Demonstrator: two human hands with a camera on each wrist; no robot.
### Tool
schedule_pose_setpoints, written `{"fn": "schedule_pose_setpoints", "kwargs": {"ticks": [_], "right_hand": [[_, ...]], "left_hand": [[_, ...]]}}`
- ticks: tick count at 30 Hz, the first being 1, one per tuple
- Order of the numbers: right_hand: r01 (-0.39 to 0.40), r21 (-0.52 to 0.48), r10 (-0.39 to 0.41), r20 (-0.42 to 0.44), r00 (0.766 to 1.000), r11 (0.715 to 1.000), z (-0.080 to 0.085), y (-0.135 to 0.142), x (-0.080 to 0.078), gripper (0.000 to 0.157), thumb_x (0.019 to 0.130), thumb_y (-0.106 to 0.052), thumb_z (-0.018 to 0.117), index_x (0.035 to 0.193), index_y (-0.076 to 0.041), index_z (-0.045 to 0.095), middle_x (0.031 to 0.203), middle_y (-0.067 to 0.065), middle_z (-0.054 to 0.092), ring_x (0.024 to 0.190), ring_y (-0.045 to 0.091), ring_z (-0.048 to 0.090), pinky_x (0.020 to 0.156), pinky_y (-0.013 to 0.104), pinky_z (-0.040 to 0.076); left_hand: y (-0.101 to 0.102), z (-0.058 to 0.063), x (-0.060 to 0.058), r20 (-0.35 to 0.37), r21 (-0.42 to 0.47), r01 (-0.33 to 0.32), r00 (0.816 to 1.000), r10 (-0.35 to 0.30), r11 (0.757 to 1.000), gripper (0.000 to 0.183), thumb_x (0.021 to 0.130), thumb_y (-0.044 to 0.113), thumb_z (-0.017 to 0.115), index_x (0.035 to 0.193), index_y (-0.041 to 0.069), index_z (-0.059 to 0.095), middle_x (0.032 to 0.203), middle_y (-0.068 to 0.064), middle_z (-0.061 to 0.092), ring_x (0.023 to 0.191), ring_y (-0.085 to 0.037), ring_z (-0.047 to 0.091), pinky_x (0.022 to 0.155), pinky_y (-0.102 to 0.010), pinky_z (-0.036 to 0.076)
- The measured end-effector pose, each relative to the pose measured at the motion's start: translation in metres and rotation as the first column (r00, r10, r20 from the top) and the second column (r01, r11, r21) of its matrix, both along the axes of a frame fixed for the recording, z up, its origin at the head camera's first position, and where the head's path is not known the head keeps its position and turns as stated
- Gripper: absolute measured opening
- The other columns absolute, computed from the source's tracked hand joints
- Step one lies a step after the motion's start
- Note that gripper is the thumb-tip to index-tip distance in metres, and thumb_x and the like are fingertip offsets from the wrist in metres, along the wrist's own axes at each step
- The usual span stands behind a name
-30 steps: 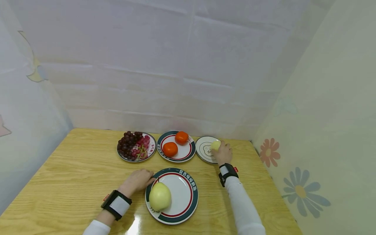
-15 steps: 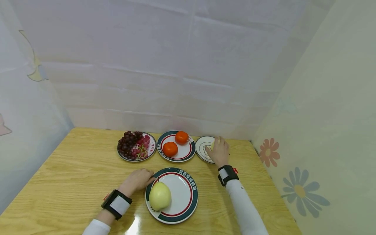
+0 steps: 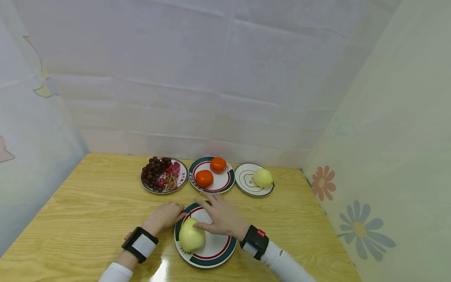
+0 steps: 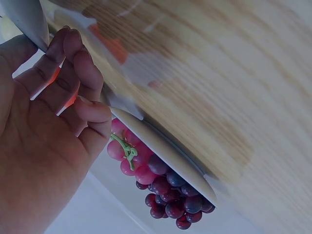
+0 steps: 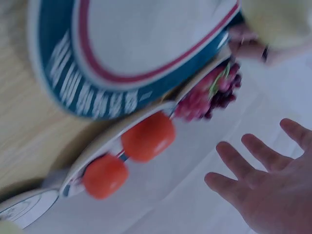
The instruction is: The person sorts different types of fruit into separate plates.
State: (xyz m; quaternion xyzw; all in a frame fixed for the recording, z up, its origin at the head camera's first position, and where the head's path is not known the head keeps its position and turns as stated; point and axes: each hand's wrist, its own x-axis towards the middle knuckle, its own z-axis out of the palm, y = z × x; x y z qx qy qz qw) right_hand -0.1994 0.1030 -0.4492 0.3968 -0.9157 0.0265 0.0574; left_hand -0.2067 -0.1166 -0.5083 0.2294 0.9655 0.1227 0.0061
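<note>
At the front of the table my left hand [image 3: 163, 217] pinches the left rim of a green-banded white plate [image 3: 215, 247]; in the left wrist view the thumb and curled fingertips meet at the plate's edge [image 4: 27, 19]. A yellow-green pear [image 3: 191, 238] with a dark stem lies on the plate's left side. My right hand [image 3: 223, 216] hovers above the plate with its fingers spread, thumb close by the pear. Whether the thumb touches it I cannot tell. In the right wrist view the right hand [image 5: 273, 185] holds nothing.
Along the back stand a plate [image 3: 183, 176] of dark and pink grapes [image 3: 155, 174], a green-banded plate [image 3: 222, 183] with two orange-red persimmon-like fruits [image 3: 204, 179], and a small white plate [image 3: 243, 178] bearing another pear [image 3: 263, 178]. Cloth walls [image 3: 211, 78] enclose the table.
My right hand has let go of the pear on the small back-right plate and moved left and forward to above the front plate. The left hand has stayed put.
</note>
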Motion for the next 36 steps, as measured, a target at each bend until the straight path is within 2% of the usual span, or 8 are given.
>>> {"fn": "schedule_pose_setpoints", "kwargs": {"ticks": [4,7,15,20,24,28,32,36], "right_hand": [[-0.112,0.064,0.110,0.040,0.993,0.992,-0.008,-0.010,0.019,0.077,0.078,-0.073,0.044,0.141,-0.030,0.032,0.141,0.004,0.040,0.123,0.023,0.043,0.102,0.046,0.039],[-0.155,0.070,0.150,0.061,0.987,0.986,-0.014,-0.014,0.027,0.079,0.076,-0.073,0.049,0.141,-0.031,0.031,0.138,0.003,0.041,0.120,0.021,0.046,0.103,0.043,0.040],[-0.182,0.045,0.177,0.111,0.978,0.982,-0.022,-0.017,0.035,0.077,0.074,-0.066,0.060,0.139,-0.031,0.035,0.136,0.004,0.040,0.111,0.018,0.050,0.092,0.034,0.048],[-0.139,0.001,0.138,0.134,0.981,0.990,-0.019,-0.015,0.029,0.073,0.072,-0.059,0.068,0.134,-0.030,0.041,0.133,0.007,0.043,0.111,0.020,0.052,0.084,0.032,0.052],[-0.048,-0.102,0.058,0.098,0.993,0.994,-0.014,0.003,0.004,0.073,0.071,-0.053,0.073,0.132,-0.024,0.045,0.131,0.012,0.046,0.109,0.024,0.052,0.082,0.038,0.052],[0.131,-0.174,-0.125,0.048,0.991,0.976,-0.007,0.033,-0.036,0.072,0.070,-0.049,0.075,0.130,-0.023,0.045,0.129,0.016,0.045,0.108,0.031,0.051,0.080,0.046,0.051],[0.338,-0.135,-0.343,-0.013,0.939,0.931,-0.008,0.067,-0.078,0.071,0.070,-0.050,0.072,0.130,-0.021,0.047,0.130,0.018,0.045,0.113,0.040,0.048,0.096,0.059,0.039],[0.456,-0.068,-0.458,-0.023,0.889,0.888,-0.018,0.095,-0.109,0.071,0.072,-0.049,0.071,0.131,-0.019,0.046,0.130,0.020,0.046,0.118,0.040,0.046,0.104,0.068,0.020]], "left_hand": [[0.000,0.002,0.001,0.014,-0.003,0.000,1.000,0.000,1.000,0.020,0.088,0.023,0.061,0.075,0.009,0.060,0.068,-0.004,0.062,0.062,-0.019,0.058,0.056,-0.036,0.045],[0.000,0.004,0.002,0.016,0.006,0.005,1.000,-0.005,1.000,0.020,0.089,0.023,0.061,0.073,0.009,0.059,0.068,-0.005,0.061,0.062,-0.019,0.058,0.056,-0.036,0.045],[-0.002,0.003,0.002,-0.043,0.011,0.022,0.999,-0.022,1.000,0.022,0.088,0.024,0.061,0.072,0.010,0.059,0.068,-0.005,0.062,0.063,-0.021,0.060,0.056,-0.038,0.046],[-0.001,0.002,0.002,-0.038,0.011,0.022,0.999,-0.021,1.000,0.022,0.088,0.024,0.061,0.071,0.010,0.059,0.068,-0.005,0.063,0.064,-0.021,0.060,0.056,-0.038,0.047],[0.000,0.001,0.001,-0.014,0.008,0.015,1.000,-0.015,1.000,0.021,0.088,0.024,0.061,0.072,0.010,0.059,0.066,-0.003,0.061,0.061,-0.018,0.058,0.054,-0.036,0.045],[0.000,0.001,0.000,0.017,0.000,0.000,1.000,0.000,1.000,0.020,0.088,0.023,0.062,0.073,0.010,0.059,0.066,-0.002,0.060,0.060,-0.015,0.056,0.055,-0.034,0.043],[0.001,0.001,0.000,0.040,-0.014,-0.021,0.999,0.021,1.000,0.020,0.088,0.024,0.062,0.074,0.010,0.060,0.068,-0.002,0.061,0.062,-0.015,0.056,0.057,-0.033,0.044],[0.002,0.001,-0.001,0.050,-0.019,-0.026,0.998,0.027,0.999,0.020,0.088,0.025,0.061,0.075,0.010,0.061,0.069,-0.002,0.061,0.063,-0.015,0.056,0.058,-0.034,0.045]]}}
